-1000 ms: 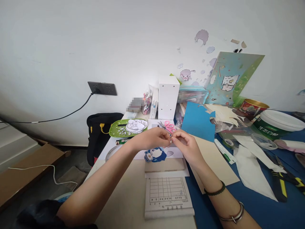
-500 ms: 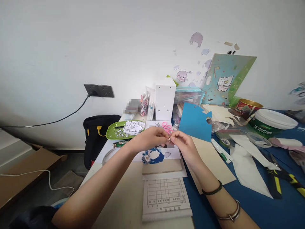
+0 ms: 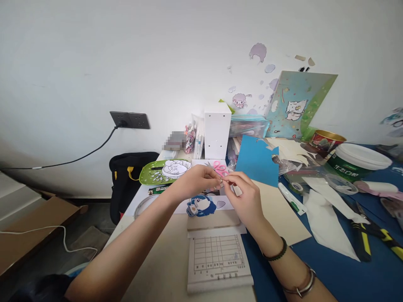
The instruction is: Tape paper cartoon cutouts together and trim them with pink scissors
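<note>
My left hand (image 3: 203,179) and my right hand (image 3: 245,195) meet over the desk, fingertips pinched together. Between them is a tiny pale piece, too small to name. Just beneath lies a blue-haired paper cutout figure (image 3: 201,206), with a small grey paper piece (image 3: 221,204) beside it. Pink-handled scissors (image 3: 219,167) rest right behind my fingers. To the left, a green tray (image 3: 147,174) holds a white paper cutout drawing (image 3: 174,168), a black pen and several small scraps.
A printed form pad (image 3: 218,262) lies at the front. Blue paper (image 3: 258,161), a white-lidded tub (image 3: 359,161), a glue tube (image 3: 291,199) and black-yellow pliers (image 3: 362,239) are on the right. A white box (image 3: 217,132) stands at the back; a black bag (image 3: 121,180) is left of the desk.
My right hand has turned slightly, its fingers straighter and its thumb lower. My left hand stays nearly in place, and both hands are still pinched together.
</note>
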Tool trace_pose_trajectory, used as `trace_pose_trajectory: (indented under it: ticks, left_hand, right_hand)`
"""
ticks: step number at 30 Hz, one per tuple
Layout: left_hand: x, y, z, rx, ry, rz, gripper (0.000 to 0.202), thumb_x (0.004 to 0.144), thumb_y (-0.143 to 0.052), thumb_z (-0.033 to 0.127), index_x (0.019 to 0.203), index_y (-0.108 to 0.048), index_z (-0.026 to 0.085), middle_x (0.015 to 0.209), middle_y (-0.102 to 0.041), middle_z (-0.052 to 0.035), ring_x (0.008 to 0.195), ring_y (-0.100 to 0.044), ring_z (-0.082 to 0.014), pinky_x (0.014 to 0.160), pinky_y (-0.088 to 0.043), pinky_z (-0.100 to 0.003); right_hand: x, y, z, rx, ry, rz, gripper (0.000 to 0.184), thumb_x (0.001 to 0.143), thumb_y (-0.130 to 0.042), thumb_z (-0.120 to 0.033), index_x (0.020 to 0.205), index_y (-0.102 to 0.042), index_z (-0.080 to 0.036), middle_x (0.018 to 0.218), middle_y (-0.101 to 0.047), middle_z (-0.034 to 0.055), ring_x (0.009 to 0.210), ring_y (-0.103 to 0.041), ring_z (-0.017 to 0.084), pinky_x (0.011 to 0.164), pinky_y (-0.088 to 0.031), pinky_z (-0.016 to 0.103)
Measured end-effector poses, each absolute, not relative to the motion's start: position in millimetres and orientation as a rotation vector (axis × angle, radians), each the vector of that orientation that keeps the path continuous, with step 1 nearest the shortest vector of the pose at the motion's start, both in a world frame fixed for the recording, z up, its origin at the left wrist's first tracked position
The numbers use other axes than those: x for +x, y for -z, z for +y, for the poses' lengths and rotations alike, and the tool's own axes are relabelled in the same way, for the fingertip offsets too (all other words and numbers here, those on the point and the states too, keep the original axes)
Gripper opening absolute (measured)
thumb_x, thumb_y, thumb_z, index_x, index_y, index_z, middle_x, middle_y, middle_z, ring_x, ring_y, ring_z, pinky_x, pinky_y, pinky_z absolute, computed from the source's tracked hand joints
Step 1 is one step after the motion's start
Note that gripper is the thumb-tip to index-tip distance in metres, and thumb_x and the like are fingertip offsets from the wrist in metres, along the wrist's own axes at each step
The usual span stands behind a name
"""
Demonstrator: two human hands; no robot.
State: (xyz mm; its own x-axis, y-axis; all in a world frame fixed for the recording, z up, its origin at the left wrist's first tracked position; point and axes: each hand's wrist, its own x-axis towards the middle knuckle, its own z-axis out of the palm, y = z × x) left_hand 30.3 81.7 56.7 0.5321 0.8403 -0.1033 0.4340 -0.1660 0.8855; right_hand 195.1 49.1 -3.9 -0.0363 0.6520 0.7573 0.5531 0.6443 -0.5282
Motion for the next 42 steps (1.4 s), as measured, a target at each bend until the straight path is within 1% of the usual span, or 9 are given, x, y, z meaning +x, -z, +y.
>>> trace_pose_trajectory:
  ticks: [4,11,18,24,30,34,42]
  left_hand:
    - [32,-59,80,1.827,-0.514,1.101,0.019,0.074,-0.059,0.032,0.074,-0.069,0.017,0.066,-0.065,-0.0026,0.06,-0.056,-0.0144,0.052,-0.042,-0.024]
    - [32,-58,77,1.972,-0.541,1.204,0.021,0.074,-0.057,0.032,0.071,-0.071,0.017,0.062,-0.066,-0.0039,0.058,-0.057,-0.0161,0.049,-0.038,-0.025]
    - [32,-56,77,2.042,-0.548,1.215,0.022,0.073,-0.057,0.031,0.071,-0.072,0.016,0.061,-0.068,-0.0042,0.055,-0.056,-0.0154,0.049,-0.037,-0.024]
    - [33,-54,77,2.08,-0.55,1.241,0.021,0.073,-0.056,0.03,0.07,-0.072,0.017,0.061,-0.068,-0.0042,0.056,-0.057,-0.0158,0.049,-0.037,-0.024]
    - [32,-54,77,2.106,-0.529,1.238,0.02,0.072,-0.056,0.027,0.07,-0.072,0.017,0.061,-0.068,-0.0034,0.055,-0.057,-0.0152,0.05,-0.037,-0.024]
    - [31,-53,78,2.118,-0.513,1.231,0.02,0.072,-0.055,0.027,0.071,-0.072,0.017,0.061,-0.068,-0.0032,0.054,-0.057,-0.0151,0.049,-0.037,-0.024]
    - [31,-53,79,2.126,-0.465,1.237,0.022,0.073,-0.053,0.028,0.073,-0.072,0.017,0.062,-0.069,-0.0036,0.057,-0.058,-0.016,0.049,-0.036,-0.024]
  right_hand:
    - [195,4,50,-0.986,-0.142,-1.721,0.017,0.084,-0.051,-0.011,0.084,-0.064,-0.021,0.086,-0.066,0.0054,0.079,-0.062,0.018,0.071,-0.051,0.033]
    - [198,5,53,-0.986,-0.222,-1.774,0.017,0.084,-0.054,-0.012,0.084,-0.068,-0.021,0.085,-0.068,0.0053,0.081,-0.063,0.02,0.074,-0.052,0.035]
    - [201,5,55,-0.994,-0.319,-1.783,0.018,0.083,-0.055,-0.013,0.082,-0.07,-0.022,0.083,-0.068,0.0039,0.077,-0.063,0.019,0.067,-0.053,0.032]
    - [200,5,56,-1.005,-0.379,-1.778,0.017,0.082,-0.056,-0.014,0.081,-0.071,-0.022,0.084,-0.069,0.0048,0.079,-0.063,0.02,0.071,-0.052,0.035]
    - [201,6,58,-1.033,-0.485,-1.744,0.015,0.081,-0.057,-0.015,0.079,-0.071,-0.021,0.082,-0.07,0.0044,0.077,-0.064,0.019,0.067,-0.052,0.032]
    - [202,8,60,-1.043,-0.535,-1.722,0.013,0.079,-0.059,-0.015,0.078,-0.071,-0.019,0.082,-0.07,0.0054,0.077,-0.064,0.02,0.061,-0.051,0.03]
    - [202,11,62,-1.063,-0.593,-1.685,0.012,0.077,-0.059,-0.016,0.075,-0.07,-0.018,0.08,-0.07,0.0061,0.072,-0.062,0.019,0.062,-0.05,0.029]
